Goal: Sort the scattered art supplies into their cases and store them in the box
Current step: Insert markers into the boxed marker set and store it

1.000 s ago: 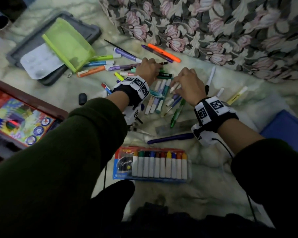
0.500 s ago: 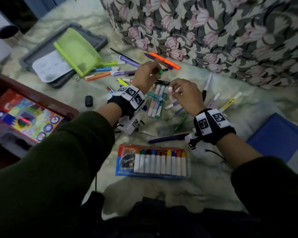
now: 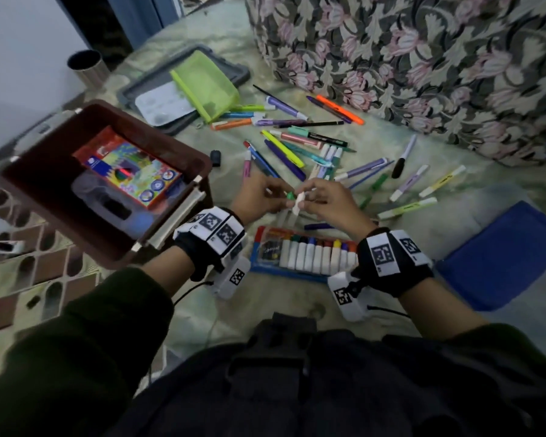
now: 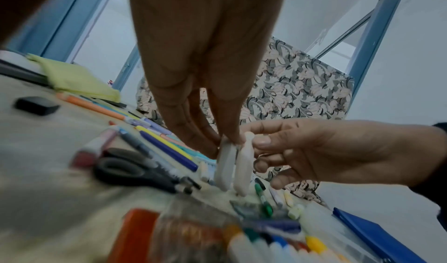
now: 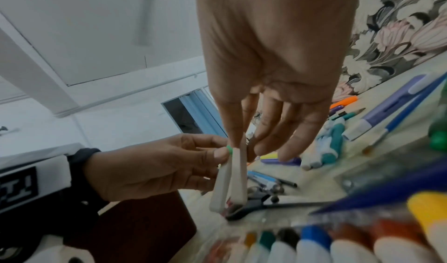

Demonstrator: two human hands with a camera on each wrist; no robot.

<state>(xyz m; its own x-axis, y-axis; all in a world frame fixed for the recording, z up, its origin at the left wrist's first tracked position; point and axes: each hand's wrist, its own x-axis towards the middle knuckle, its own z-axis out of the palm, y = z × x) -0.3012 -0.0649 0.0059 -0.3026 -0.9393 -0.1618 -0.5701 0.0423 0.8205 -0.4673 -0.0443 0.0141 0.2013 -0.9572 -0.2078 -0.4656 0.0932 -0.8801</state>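
Marbled floor beside a floral sofa point(image 3: 423, 58). Left hand point(image 3: 259, 197) and right hand point(image 3: 331, 200) each pinch a white marker point(image 3: 298, 201) just beyond the marker case point(image 3: 300, 252). Box point(image 3: 158, 234) already holds one set; many pens point(image 3: 284, 149) remain scattered beyond the case.

Marker case point(image 4: 217, 238) blurred; scissors point(image 4: 135, 171) blurred; box point(image 3: 108, 184) partly cut off
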